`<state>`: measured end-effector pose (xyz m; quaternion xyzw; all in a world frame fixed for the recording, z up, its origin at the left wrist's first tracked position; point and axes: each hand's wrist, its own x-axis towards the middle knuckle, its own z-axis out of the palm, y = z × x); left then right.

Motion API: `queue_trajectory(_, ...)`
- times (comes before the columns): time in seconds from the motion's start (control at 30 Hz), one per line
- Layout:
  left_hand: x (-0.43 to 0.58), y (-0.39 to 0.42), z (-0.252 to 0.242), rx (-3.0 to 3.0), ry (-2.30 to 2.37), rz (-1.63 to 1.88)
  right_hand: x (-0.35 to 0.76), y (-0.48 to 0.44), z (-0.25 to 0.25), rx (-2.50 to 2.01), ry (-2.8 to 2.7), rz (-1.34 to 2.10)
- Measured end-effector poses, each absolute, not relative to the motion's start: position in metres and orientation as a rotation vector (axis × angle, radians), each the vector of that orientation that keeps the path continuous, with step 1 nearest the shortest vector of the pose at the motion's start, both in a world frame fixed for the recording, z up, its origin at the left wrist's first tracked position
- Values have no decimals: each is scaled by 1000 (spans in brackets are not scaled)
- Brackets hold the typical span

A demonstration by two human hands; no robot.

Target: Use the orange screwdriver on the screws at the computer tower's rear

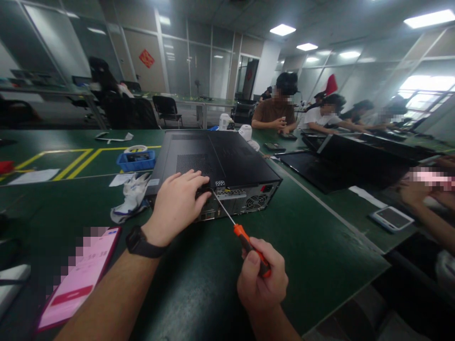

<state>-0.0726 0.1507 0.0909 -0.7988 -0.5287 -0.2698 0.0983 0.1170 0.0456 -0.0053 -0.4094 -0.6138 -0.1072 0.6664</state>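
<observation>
A black computer case lies flat on the green table, its rear side with a fan grille and ports facing me. My left hand rests on the case's near top edge, fingers spread over the perforated vent, thumb by the rear edge; it wears a black watch. My right hand is wrapped round the handle of an orange and black screwdriver. The shaft points up and left, and its tip is at the case's rear upper edge, close beside my left thumb. What the tip touches is too small to tell.
Left of the case are a blue bin, white gloves and papers. A pink-screened phone lies at the near left. On the right are a dark panel, a small scale-like device and another person's hands. Several people sit at the back right.
</observation>
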Motion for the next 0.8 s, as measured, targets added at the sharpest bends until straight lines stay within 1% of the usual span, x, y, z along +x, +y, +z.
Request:
queue_trajectory(0.17, -73, 150, 91, -2371, -1578, -785, 117, 45, 1, -849, -1461, -256)
queue_trajectory(0.47, -74, 151, 90, -2378, -1583, -785, 117, 45, -8, -922, -1389, -247)
queue_trajectory(0.57, -73, 150, 90, -2373, -1584, -779, 117, 44, -3, -887, -1440, -217)
queue_trajectory(0.8, -73, 150, 91, -2376, -1579, -777, 116, 46, 5, -852, -1446, -297)
